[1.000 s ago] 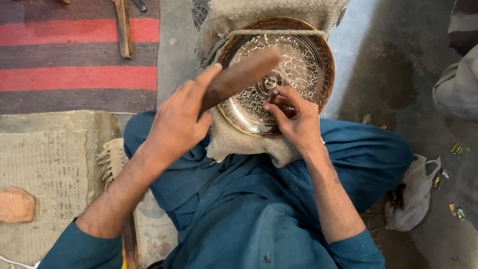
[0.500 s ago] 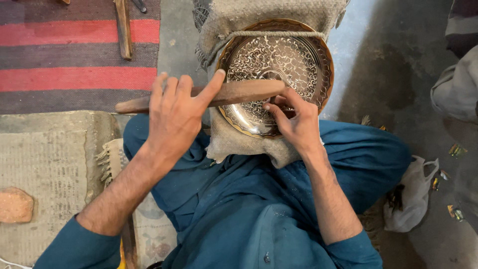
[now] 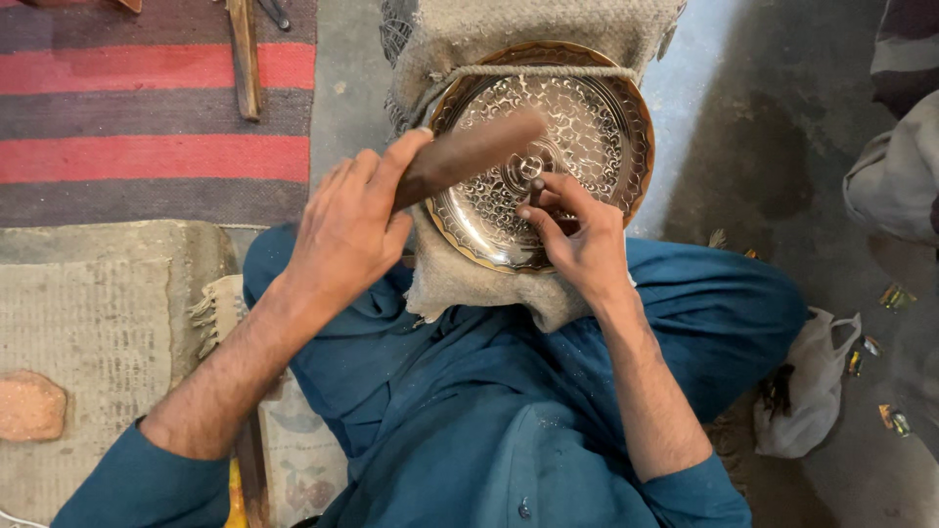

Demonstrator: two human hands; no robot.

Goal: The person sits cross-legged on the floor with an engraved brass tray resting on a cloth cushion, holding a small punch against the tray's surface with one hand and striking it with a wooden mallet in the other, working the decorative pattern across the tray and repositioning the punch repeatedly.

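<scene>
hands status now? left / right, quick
Left hand: closed around a wooden mallet, raised over the engraved metal plate.
Right hand: fingers pinched on a small chisel set against the plate.

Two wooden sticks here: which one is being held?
The dark wooden stick in the left hand, raised over the engraved metal plate. The paler stick lies untouched on the striped rug.

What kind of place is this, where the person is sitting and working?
Probably a craft workshop on the floor. The left hand swings a wooden mallet, the right hand holds a small punch on an engraved brass tray propped on burlap, beside a striped rug.
</scene>
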